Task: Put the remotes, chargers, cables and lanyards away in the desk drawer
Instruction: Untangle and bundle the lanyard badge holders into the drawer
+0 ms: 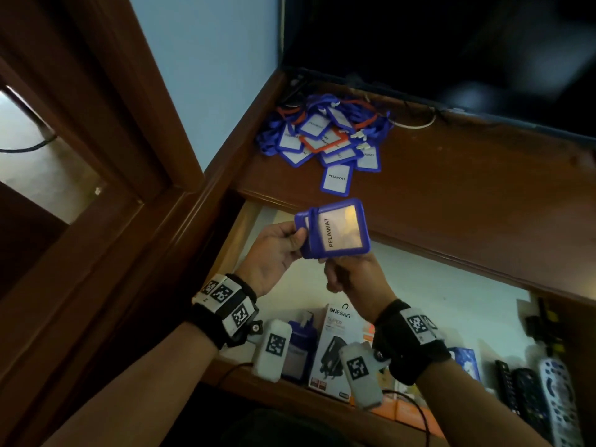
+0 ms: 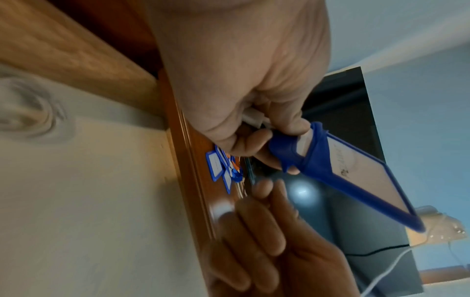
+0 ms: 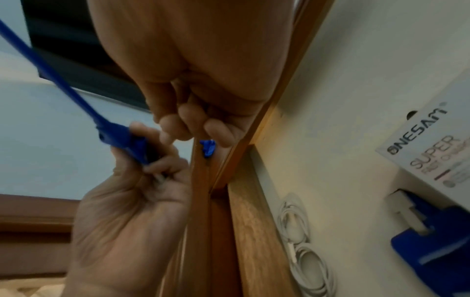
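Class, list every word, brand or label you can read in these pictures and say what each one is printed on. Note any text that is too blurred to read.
"PELAWAT": badge holder held in the left hand.
"PELAWAT": lowest badge of the pile on the desk top.
"ONESAM" and "SUPER": charger box in the drawer.
Smaller print on the box and the other badges in the pile: too blurred to read.

- A pale blue painted wall [image 1: 206,59] rises behind the furniture, evenly and dimly lit.
- A dark reddish-brown wooden tabletop [image 1: 451,195] with a moulded front edge stands against it.
- A large black flat screen [image 1: 435,43] stands at the back of the tabletop, reflecting faint light.
- A dark brown wooden frame [image 1: 106,101] with a glass pane runs down the left side.
- Through the pane shows a pale speckled floor [image 1: 38,162].
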Demonstrator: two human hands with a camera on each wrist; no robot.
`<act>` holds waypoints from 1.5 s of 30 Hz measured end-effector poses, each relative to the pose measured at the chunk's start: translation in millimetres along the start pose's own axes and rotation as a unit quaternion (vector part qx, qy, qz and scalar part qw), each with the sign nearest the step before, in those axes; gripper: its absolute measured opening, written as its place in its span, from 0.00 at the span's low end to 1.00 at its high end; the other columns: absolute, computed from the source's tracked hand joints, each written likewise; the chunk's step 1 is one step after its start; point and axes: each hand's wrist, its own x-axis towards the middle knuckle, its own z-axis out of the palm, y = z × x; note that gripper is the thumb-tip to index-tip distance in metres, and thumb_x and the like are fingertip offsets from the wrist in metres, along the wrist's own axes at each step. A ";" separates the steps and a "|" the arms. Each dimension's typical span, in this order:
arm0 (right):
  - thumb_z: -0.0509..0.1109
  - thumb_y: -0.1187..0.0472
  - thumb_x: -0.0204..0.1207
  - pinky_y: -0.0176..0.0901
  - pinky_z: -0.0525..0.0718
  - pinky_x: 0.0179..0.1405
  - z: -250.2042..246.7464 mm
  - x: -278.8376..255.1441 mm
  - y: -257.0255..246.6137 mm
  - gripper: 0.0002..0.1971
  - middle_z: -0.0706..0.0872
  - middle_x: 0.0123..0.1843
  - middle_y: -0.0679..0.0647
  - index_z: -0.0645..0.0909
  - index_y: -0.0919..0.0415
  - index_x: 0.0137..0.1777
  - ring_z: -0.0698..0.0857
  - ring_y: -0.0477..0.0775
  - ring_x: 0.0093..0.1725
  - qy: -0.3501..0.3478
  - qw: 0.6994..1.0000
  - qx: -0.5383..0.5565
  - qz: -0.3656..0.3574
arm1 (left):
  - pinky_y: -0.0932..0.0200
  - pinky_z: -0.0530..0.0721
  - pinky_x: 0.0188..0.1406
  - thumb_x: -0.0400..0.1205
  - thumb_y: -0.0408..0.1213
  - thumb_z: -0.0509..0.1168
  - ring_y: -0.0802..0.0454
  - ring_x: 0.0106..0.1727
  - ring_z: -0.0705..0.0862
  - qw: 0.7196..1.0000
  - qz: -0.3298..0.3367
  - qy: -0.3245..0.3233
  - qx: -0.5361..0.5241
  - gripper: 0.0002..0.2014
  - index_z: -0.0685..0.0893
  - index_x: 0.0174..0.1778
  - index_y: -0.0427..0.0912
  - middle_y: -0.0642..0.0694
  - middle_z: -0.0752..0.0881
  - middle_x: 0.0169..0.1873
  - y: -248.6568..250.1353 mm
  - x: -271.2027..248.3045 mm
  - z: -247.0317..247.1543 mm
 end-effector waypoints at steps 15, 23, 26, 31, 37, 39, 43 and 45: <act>0.76 0.56 0.73 0.53 0.64 0.78 -12.0 141.7 -18.3 0.40 0.52 0.84 0.58 0.60 0.61 0.81 0.57 0.59 0.82 0.169 0.859 -0.478 -0.078 | 0.52 0.79 0.44 0.81 0.43 0.65 0.38 0.49 0.85 0.580 -0.225 -0.291 0.727 0.15 0.85 0.46 0.31 0.34 0.87 0.46 -37.5 26.0 -66.2; 0.77 0.46 0.67 0.67 0.58 0.77 -33.0 142.3 13.3 0.45 0.56 0.83 0.53 0.58 0.55 0.80 0.51 0.59 0.84 0.115 0.733 -0.669 -0.045 | 0.53 0.76 0.38 0.80 0.41 0.65 0.41 0.42 0.82 0.499 -0.178 -0.341 0.777 0.12 0.84 0.49 0.33 0.35 0.85 0.48 -84.2 19.3 -77.1; 0.79 0.50 0.64 0.66 0.69 0.72 -40.5 133.9 20.7 0.37 0.67 0.73 0.60 0.68 0.60 0.69 0.64 0.63 0.78 0.155 0.712 -0.680 -0.080 | 0.54 0.76 0.37 0.79 0.37 0.65 0.40 0.44 0.85 0.488 -0.158 -0.344 0.786 0.08 0.79 0.38 0.37 0.36 0.86 0.46 -89.3 17.0 -78.5; 0.82 0.62 0.61 0.65 0.84 0.49 -46.8 123.0 27.7 0.24 0.76 0.56 0.67 0.74 0.65 0.53 0.78 0.70 0.58 0.196 0.711 -0.662 -0.130 | 0.51 0.84 0.40 0.78 0.41 0.69 0.40 0.42 0.85 0.525 -0.154 -0.313 0.776 0.11 0.77 0.34 0.41 0.36 0.86 0.45 -98.7 18.9 -84.4; 0.76 0.67 0.69 0.53 0.81 0.50 -56.7 105.8 23.3 0.14 0.76 0.60 0.67 0.78 0.68 0.52 0.77 0.68 0.59 0.193 0.734 -0.636 -0.143 | 0.54 0.76 0.50 0.75 0.38 0.71 0.43 0.59 0.79 0.630 -0.192 -0.240 0.713 0.21 0.76 0.64 0.44 0.44 0.76 0.60 -102.1 23.0 -84.3; 0.74 0.68 0.71 0.48 0.80 0.49 -61.9 102.1 16.7 0.13 0.76 0.61 0.66 0.77 0.69 0.53 0.76 0.65 0.61 0.192 0.755 -0.613 -0.130 | 0.52 0.77 0.56 0.77 0.40 0.69 0.45 0.62 0.78 0.662 -0.185 -0.203 0.697 0.21 0.74 0.66 0.46 0.45 0.74 0.63 -99.4 24.3 -79.4; 0.68 0.72 0.72 0.34 0.68 0.30 -68.7 89.0 -3.7 0.06 0.79 0.47 0.63 0.73 0.66 0.45 0.77 0.58 0.44 0.270 0.821 -0.490 -0.114 | 0.51 0.76 0.64 0.80 0.40 0.67 0.50 0.64 0.76 0.753 -0.084 -0.112 0.642 0.18 0.76 0.65 0.49 0.50 0.73 0.65 -84.1 31.9 -59.6; 0.69 0.70 0.73 0.39 0.75 0.30 -72.1 78.9 -13.4 0.07 0.80 0.44 0.60 0.72 0.63 0.45 0.79 0.59 0.41 0.308 0.844 -0.432 -0.079 | 0.50 0.77 0.64 0.79 0.37 0.67 0.52 0.66 0.76 0.785 0.010 -0.055 0.617 0.16 0.77 0.63 0.48 0.51 0.73 0.65 -75.3 38.0 -45.7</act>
